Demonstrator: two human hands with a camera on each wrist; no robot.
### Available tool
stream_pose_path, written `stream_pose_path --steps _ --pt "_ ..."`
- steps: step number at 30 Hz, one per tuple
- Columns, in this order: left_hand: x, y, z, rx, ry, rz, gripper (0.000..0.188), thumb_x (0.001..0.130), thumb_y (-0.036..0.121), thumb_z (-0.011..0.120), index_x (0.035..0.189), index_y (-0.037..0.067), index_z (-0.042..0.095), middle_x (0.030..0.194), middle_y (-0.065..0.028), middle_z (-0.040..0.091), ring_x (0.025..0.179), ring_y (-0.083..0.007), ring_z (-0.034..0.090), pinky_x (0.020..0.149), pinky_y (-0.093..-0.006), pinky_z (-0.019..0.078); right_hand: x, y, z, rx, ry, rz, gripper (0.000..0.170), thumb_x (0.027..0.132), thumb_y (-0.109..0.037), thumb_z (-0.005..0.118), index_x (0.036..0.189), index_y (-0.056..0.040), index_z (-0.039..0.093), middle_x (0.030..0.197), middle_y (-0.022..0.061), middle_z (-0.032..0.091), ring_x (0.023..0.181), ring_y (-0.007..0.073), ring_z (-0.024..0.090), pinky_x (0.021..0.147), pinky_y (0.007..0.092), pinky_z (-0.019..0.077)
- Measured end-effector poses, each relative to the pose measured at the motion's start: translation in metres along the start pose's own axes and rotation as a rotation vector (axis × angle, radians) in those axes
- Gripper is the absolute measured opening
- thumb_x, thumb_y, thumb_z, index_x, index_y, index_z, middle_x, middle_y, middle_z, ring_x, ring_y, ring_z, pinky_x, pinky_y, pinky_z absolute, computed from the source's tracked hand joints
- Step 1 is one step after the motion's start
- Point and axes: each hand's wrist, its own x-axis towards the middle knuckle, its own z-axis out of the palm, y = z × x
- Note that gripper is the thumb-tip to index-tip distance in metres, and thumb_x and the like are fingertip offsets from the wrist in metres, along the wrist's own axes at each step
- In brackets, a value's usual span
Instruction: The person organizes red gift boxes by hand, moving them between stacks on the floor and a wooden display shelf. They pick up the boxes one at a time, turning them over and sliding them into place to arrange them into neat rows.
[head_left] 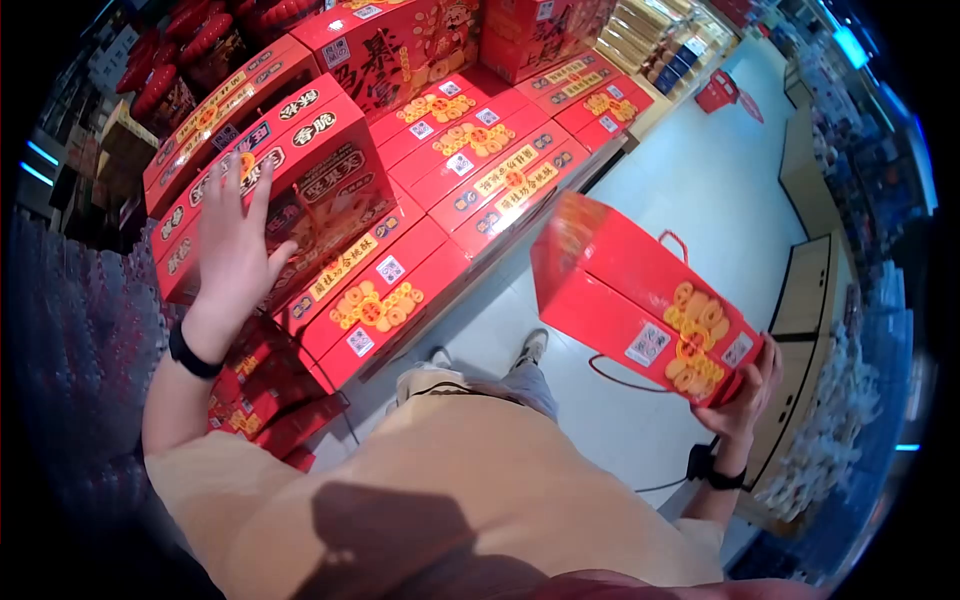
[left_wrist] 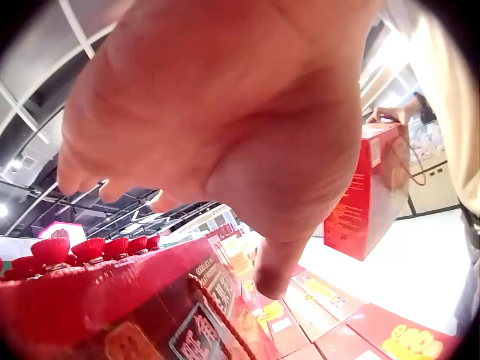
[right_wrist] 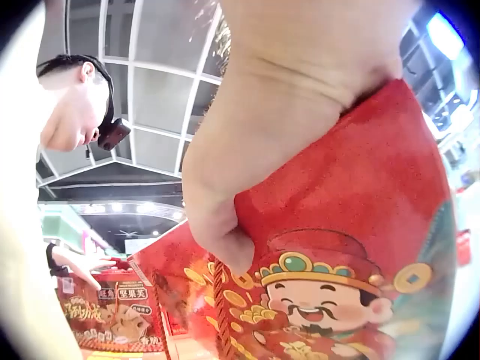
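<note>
"Above the aisle floor (head_left: 700, 190) — our status?"

"Cookie gift box (head_left: 640, 300) clamped in our right hand (head_left: 745, 395); lifting done, we judge, setting-down remaining — left hand (head_left: 235, 235) spread over nut-snack box (head_left: 335, 195), holding nothing."

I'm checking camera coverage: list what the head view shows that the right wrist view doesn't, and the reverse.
Only the head view: the person's shoes and the pale floor.
Only the right wrist view: the ceiling panels and the smiling cartoon face printed on the held box.
Both: the right hand gripping that box, and the left hand near another red box.
</note>
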Motion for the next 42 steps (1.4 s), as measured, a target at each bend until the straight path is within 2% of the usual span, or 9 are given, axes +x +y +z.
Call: stream_pose_path --steps 5,9,15,21,24,27,34,38,42 --pt "-0.06 0.053 0.019 -0.042 0.111 -0.238 0.098 0.077 0.023 0.084 0.158 0.014 0.03 0.164 -0.0263 0.018 0.148 -0.0512 0.021 0.12 -0.0572 0.0256 0.148 0.078 0.081 0.166 0.092 -0.274 0.083 0.06 -0.044 0.089 0.124 -0.0146 0.046 0.148 0.0299 0.044 0.132 0.0499 0.045 0.106 0.0617 0.0331" --pt "-0.103 0.132 0.001 -0.121 -0.052 -0.463 0.088 0.082 0.025 0.079 0.156 0.01 0.035 0.163 -0.0273 0.016 0.15 -0.0506 0.016 0.119 -0.0583 0.0254 0.266 0.109 0.161 0.285 0.098 -0.455 0.084 0.049 -0.037 0.09 0.119 -0.0123 0.05 0.146 0.0287 0.046 0.132 0.0481 0.045 0.108 0.0583 0.031" --pt "-0.146 0.195 -0.024 -0.197 -0.213 -0.674 0.086 0.08 0.024 0.08 0.153 0.004 0.038 0.162 -0.0301 0.016 0.149 -0.0515 0.018 0.119 -0.0584 0.0251 0.385 0.076 0.234 0.368 -0.015 -0.579 0.081 0.045 -0.033 0.087 0.117 -0.0112 0.057 0.146 0.0211 0.048 0.133 0.0454 0.044 0.111 0.0555 0.0322" --pt "-0.153 0.226 -0.021 -0.442 -0.202 -0.855 0.082 0.074 0.015 0.083 0.145 -0.004 0.046 0.158 -0.0341 0.022 0.142 -0.0517 0.032 0.114 -0.0564 0.0355 0.472 0.039 0.263 0.407 -0.161 -0.707 0.085 0.047 -0.04 0.088 0.119 -0.009 0.056 0.146 0.026 0.045 0.137 0.0453 0.041 0.114 0.0563 0.0311" --pt "-0.142 0.228 -0.003 -0.663 -0.124 -0.72 0.078 0.075 0.013 0.081 0.143 -0.006 0.047 0.153 -0.0332 0.03 0.131 -0.0493 0.049 0.107 -0.0506 0.0457 0.503 0.014 0.275 0.398 -0.192 -0.792 0.087 0.051 -0.043 0.088 0.123 -0.0072 0.054 0.144 0.0259 0.046 0.135 0.0458 0.041 0.113 0.0554 0.0318" --pt "-0.119 0.222 0.013 -0.864 -0.218 -0.632 0.071 0.08 0.02 0.08 0.141 -0.004 0.051 0.148 -0.0308 0.038 0.128 -0.0454 0.052 0.104 -0.0501 0.0471 0.527 0.005 0.284 0.355 -0.321 -0.775 0.098 0.051 -0.04 0.087 0.133 -0.0017 0.049 0.15 0.0268 0.04 0.138 0.046 0.038 0.115 0.0531 0.033" --pt "-0.017 0.221 0.023 -0.69 -0.127 -0.148 0.072 0.084 0.028 0.079 0.143 0.001 0.049 0.145 -0.0277 0.044 0.129 -0.045 0.051 0.104 -0.0505 0.0462 0.566 -0.007 0.298 0.354 -0.339 -0.884 0.094 0.053 -0.04 0.09 0.131 -0.0078 0.049 0.133 0.017 0.053 0.128 0.0391 0.047 0.107 0.0502 0.0383" --pt "0.05 0.236 0.037 -0.561 -0.067 -0.168 0.074 0.082 0.027 0.08 0.143 0.0 0.048 0.146 -0.0309 0.042 0.129 -0.0483 0.049 0.105 -0.0516 0.0452 0.594 -0.013 0.318 0.382 -0.348 -0.95 0.104 0.056 -0.041 0.089 0.141 -0.0033 0.043 0.135 0.0239 0.054 0.126 0.0423 0.05 0.106 0.0514 0.0394" --pt "0.096 0.253 0.053 -0.659 0.023 -0.432 0.085 0.079 0.022 0.083 0.149 0.001 0.039 0.151 -0.0298 0.035 0.136 -0.0486 0.041 0.11 -0.0519 0.0409 0.576 -0.003 0.318 0.424 -0.237 -0.991 0.104 0.049 -0.047 0.09 0.134 -0.0053 0.048 0.125 0.0231 0.056 0.12 0.0404 0.052 0.103 0.0488 0.0407"
